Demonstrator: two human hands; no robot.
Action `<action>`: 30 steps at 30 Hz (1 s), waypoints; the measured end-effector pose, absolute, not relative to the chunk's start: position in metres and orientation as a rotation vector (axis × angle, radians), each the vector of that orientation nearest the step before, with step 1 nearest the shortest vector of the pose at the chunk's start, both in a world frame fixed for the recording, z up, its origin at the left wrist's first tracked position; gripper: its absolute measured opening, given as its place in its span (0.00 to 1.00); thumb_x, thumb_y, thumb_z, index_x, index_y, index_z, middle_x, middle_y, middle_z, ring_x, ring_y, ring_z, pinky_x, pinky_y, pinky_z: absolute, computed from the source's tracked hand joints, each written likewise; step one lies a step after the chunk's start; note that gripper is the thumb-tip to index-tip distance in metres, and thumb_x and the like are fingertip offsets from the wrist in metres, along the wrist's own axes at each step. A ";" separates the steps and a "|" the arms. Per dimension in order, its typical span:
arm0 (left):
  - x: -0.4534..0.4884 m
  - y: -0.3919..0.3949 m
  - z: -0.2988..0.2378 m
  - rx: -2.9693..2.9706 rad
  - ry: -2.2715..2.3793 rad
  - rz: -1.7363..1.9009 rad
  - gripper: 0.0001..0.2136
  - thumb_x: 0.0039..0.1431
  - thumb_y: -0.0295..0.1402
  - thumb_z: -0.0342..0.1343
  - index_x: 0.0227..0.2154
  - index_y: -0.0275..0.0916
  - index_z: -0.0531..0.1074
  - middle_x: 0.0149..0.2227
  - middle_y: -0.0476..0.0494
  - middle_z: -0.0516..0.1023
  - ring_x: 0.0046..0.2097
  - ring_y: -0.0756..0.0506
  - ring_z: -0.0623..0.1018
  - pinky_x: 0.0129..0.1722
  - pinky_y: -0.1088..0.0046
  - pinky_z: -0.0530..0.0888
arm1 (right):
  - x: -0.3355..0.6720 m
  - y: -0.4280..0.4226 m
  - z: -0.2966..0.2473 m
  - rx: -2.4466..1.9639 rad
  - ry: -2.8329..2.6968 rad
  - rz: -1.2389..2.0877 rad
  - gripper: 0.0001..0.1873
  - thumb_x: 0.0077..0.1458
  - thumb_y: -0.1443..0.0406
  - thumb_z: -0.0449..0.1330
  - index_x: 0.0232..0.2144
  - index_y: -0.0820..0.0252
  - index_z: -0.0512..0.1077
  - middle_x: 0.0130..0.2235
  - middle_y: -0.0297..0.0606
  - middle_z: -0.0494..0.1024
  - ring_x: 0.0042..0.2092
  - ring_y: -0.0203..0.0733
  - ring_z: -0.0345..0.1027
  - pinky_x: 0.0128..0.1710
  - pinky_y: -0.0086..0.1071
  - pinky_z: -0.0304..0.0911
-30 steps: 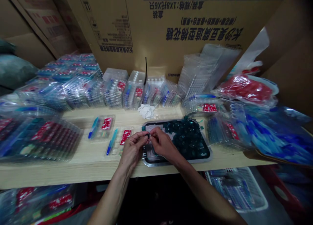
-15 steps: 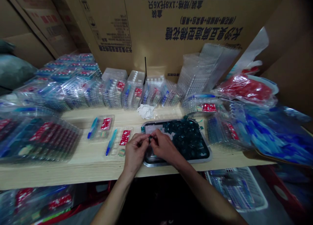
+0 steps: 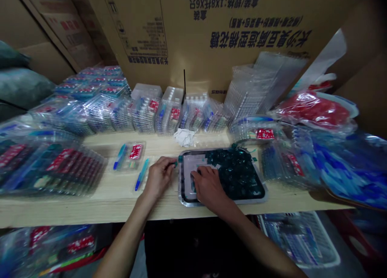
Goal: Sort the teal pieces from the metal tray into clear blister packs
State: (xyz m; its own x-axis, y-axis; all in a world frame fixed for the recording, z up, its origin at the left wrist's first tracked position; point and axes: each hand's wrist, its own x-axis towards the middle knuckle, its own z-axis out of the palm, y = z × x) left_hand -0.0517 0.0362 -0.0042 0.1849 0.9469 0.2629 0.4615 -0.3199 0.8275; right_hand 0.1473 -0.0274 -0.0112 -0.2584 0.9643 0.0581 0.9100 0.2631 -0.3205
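My left hand (image 3: pixel 158 178) rests on the wooden shelf beside an open clear blister pack with a blue pen (image 3: pixel 141 174), its fingers pinched on a small teal piece. My right hand (image 3: pixel 207 185) lies palm down inside the metal tray (image 3: pixel 185 198), fingers curled on the bare left part of it. A heap of small dark teal pieces (image 3: pixel 237 171) fills the tray's right half. A second blister pack (image 3: pixel 129 155) with a blue pen and a red card lies further left.
Stacks of filled clear blister packs (image 3: pixel 90 108) line the back and left of the shelf. Empty clear packs (image 3: pixel 256 84) lean against large cardboard boxes (image 3: pixel 229 28). Bags of red and blue parts (image 3: pixel 320 112) sit at right. A white basket (image 3: pixel 302 237) stands below.
My hands, which were together pinching a small piece over the tray's left edge, have parted. The left moved left toward the blister pack; the right dropped into the tray.
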 end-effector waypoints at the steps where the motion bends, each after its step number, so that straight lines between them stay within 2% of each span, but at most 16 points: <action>1: -0.049 0.040 -0.009 1.959 1.287 1.008 0.10 0.57 0.28 0.56 0.37 0.43 0.81 0.37 0.42 0.80 0.39 0.44 0.78 0.42 0.69 0.73 | 0.147 -0.027 -0.012 -1.739 -2.294 0.318 0.15 0.58 0.69 0.55 0.46 0.60 0.75 0.46 0.50 0.73 0.49 0.53 0.62 0.47 0.44 0.54; 8: -0.039 0.061 -0.040 2.309 1.116 0.791 0.13 0.61 0.28 0.51 0.38 0.45 0.81 0.38 0.40 0.80 0.41 0.44 0.77 0.42 0.68 0.72 | 0.146 -0.023 -0.012 -1.749 -2.302 0.338 0.15 0.57 0.69 0.54 0.45 0.59 0.75 0.46 0.48 0.73 0.49 0.53 0.62 0.47 0.44 0.52; 13: -0.049 0.055 -0.038 2.263 1.211 0.864 0.12 0.62 0.29 0.51 0.42 0.44 0.79 0.39 0.41 0.78 0.40 0.44 0.77 0.40 0.70 0.73 | 0.159 -0.026 -0.008 -1.788 -2.269 0.326 0.19 0.54 0.71 0.56 0.49 0.61 0.71 0.48 0.49 0.72 0.49 0.52 0.62 0.47 0.43 0.52; 18: -0.054 0.045 -0.037 2.265 1.323 0.927 0.13 0.62 0.28 0.51 0.43 0.42 0.78 0.40 0.40 0.76 0.40 0.44 0.76 0.40 0.69 0.73 | 0.172 -0.025 -0.012 -1.921 -2.352 0.248 0.13 0.53 0.72 0.57 0.42 0.66 0.71 0.44 0.52 0.73 0.46 0.55 0.63 0.44 0.44 0.53; 24: -0.037 0.040 -0.037 2.271 1.303 0.889 0.14 0.63 0.29 0.49 0.44 0.42 0.79 0.38 0.40 0.75 0.40 0.43 0.74 0.40 0.68 0.72 | 0.192 -0.002 -0.025 -1.874 -1.970 0.358 0.12 0.58 0.70 0.53 0.43 0.59 0.71 0.44 0.45 0.73 0.47 0.50 0.64 0.45 0.41 0.56; 27: -0.026 0.037 -0.027 2.290 1.327 0.898 0.14 0.62 0.28 0.49 0.44 0.41 0.79 0.42 0.39 0.75 0.43 0.41 0.73 0.44 0.64 0.71 | 0.209 0.009 -0.033 -1.709 -1.796 0.436 0.14 0.54 0.73 0.53 0.42 0.59 0.72 0.42 0.43 0.72 0.46 0.46 0.66 0.46 0.38 0.60; 30: -0.011 0.031 -0.012 2.142 1.339 1.102 0.15 0.61 0.28 0.51 0.46 0.41 0.78 0.47 0.37 0.75 0.47 0.40 0.74 0.49 0.62 0.70 | 0.219 0.015 -0.039 -1.571 -1.705 0.519 0.15 0.52 0.73 0.53 0.41 0.59 0.72 0.39 0.40 0.72 0.40 0.42 0.67 0.43 0.36 0.63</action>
State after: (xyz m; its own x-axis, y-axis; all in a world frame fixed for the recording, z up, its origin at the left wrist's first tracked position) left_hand -0.0109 0.0310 -0.0117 0.2372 0.8777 0.4164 0.5772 -0.4721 0.6663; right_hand 0.2191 0.0153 -0.0385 0.0318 0.9679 0.2493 0.6651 0.1657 -0.7281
